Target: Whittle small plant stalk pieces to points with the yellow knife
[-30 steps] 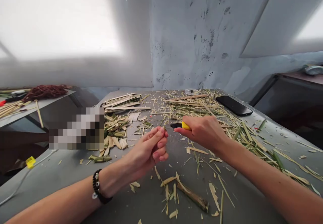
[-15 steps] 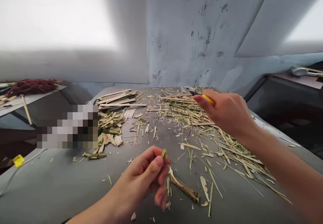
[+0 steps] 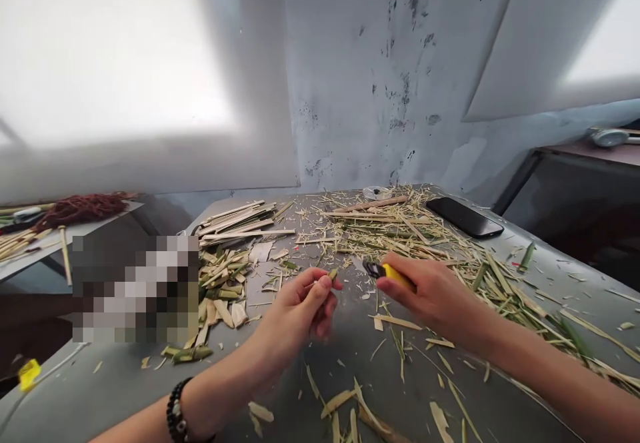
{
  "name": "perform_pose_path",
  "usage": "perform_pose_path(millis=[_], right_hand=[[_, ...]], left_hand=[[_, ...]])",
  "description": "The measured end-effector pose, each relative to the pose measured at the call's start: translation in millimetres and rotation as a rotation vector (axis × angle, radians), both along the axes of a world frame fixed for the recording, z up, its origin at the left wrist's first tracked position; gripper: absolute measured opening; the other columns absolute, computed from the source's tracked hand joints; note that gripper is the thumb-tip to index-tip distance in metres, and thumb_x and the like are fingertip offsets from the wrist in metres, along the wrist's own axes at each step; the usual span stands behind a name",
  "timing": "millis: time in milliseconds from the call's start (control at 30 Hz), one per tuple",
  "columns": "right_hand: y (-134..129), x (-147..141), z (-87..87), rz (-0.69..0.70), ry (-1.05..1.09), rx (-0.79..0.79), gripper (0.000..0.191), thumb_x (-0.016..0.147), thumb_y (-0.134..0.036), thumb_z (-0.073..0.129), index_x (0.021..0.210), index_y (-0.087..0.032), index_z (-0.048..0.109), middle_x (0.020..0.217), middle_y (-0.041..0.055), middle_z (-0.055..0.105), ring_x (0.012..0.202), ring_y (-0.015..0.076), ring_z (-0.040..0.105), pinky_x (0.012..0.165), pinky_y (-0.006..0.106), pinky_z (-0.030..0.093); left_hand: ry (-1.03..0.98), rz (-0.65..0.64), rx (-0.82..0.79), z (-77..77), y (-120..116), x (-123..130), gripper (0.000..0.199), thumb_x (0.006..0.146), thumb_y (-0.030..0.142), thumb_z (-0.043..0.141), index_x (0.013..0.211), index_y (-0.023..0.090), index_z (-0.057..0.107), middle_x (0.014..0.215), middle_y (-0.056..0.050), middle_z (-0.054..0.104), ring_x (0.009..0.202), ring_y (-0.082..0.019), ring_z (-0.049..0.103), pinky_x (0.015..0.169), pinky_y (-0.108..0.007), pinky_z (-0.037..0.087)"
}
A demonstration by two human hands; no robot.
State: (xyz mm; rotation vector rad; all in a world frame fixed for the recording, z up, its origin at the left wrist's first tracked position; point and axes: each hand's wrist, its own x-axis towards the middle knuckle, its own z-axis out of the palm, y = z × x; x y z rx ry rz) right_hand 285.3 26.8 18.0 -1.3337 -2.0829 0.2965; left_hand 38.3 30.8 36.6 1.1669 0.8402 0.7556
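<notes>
My left hand pinches a small green bamboo piece between thumb and fingertips, its tip sticking out above them. A black beaded bracelet circles that wrist. To the right, my right hand is wrapped round a yellow and black utility knife. The knife's front end points left toward the bamboo piece, with a gap between them; the blade is hard to make out. Below the hands, a thicker bamboo stick lies partly cut off by the frame's bottom edge among pale shavings.
Bamboo strips are stacked at the back left, above a pile of short bamboo chips. Thin slivers litter the grey table. A black phone lies back right. Dark red cord sits on a side table.
My right hand has brought the knife from the back of the table nearer to my left hand. The view has shifted, and the phone now shows. My left hand keeps the bamboo piece.
</notes>
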Motion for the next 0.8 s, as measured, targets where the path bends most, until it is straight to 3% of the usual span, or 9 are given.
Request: perform_pose_path(millis=[67, 167, 333, 400, 667, 800], right_hand=[[-4.2, 0.7, -9.2, -0.015, -0.010, -0.031, 0.055, 0.102, -0.070, 0.039, 0.075, -0.022, 0.046, 0.061, -0.0034, 0.049, 0.056, 0.0139, 0.041, 0.056, 0.028, 0.027], [-12.1, -3.3, -9.8, -0.054, 0.078, -0.127, 0.054, 0.099, -0.072, 0.045, 0.079, -0.022, 0.051, 0.063, -0.0031, 0.052, 0.057, 0.0142, 0.043, 0.056, 0.028, 0.028], [-25.6, -21.6, 2.2, -0.016, 0.305, -0.366, 0.034, 0.096, -0.059, 0.061, 0.104, -0.026, 0.063, 0.065, -0.0065, 0.050, 0.055, 0.0119, 0.040, 0.051, 0.026, 0.030], [-29.7, -27.4, 3.5, 0.031, 0.346, -0.387, 0.025, 0.097, -0.051, 0.062, 0.101, -0.026, 0.064, 0.065, -0.0068, 0.049, 0.056, 0.0112, 0.039, 0.051, 0.025, 0.030], [-32.7, -33.7, 7.2, 0.116, 0.414, -0.436, 0.013, 0.096, -0.038, 0.063, 0.094, -0.025, 0.064, 0.068, -0.0070, 0.054, 0.057, 0.0093, 0.043, 0.052, 0.022, 0.034], [-34.6, -30.8, 8.7, 0.211, 0.415, -0.389, 0.008, 0.098, -0.033, 0.064, 0.094, -0.026, 0.065, 0.076, -0.0060, 0.063, 0.062, 0.0091, 0.049, 0.057, 0.021, 0.038]], left_hand=[[-0.023, 0.004, -0.057, -7.3, -1.5, -1.6, 0.038, 0.101, 0.052, 0.055, 0.105, 0.015, 0.064, 0.077, 0.004, 0.050, 0.055, -0.006, 0.042, 0.056, -0.022, 0.042], [-0.072, 0.016, -0.139, -10.7, -6.6, -5.1, 0.038, 0.100, 0.049, 0.057, 0.114, 0.015, 0.068, 0.081, 0.002, 0.051, 0.059, -0.007, 0.043, 0.060, -0.023, 0.047], [0.040, -0.055, 0.033, -9.8, -11.4, -6.0, 0.032, 0.099, 0.042, 0.062, 0.122, 0.022, 0.073, 0.086, 0.000, 0.060, 0.063, -0.008, 0.053, 0.063, -0.024, 0.048], [0.093, -0.065, 0.096, -8.9, -13.5, -4.9, 0.031, 0.099, 0.042, 0.062, 0.122, 0.025, 0.074, 0.089, -0.001, 0.063, 0.063, -0.009, 0.057, 0.063, -0.024, 0.048], [0.132, -0.069, 0.108, -9.8, -21.8, -0.3, 0.029, 0.093, 0.039, 0.069, 0.118, 0.024, 0.074, 0.083, 0.000, 0.066, 0.062, -0.009, 0.057, 0.062, -0.021, 0.048], [0.005, -0.194, -0.093, -9.4, -18.9, -3.0, 0.037, 0.096, 0.054, 0.063, 0.099, 0.018, 0.070, 0.080, -0.001, 0.066, 0.059, -0.010, 0.061, 0.062, -0.026, 0.055]])
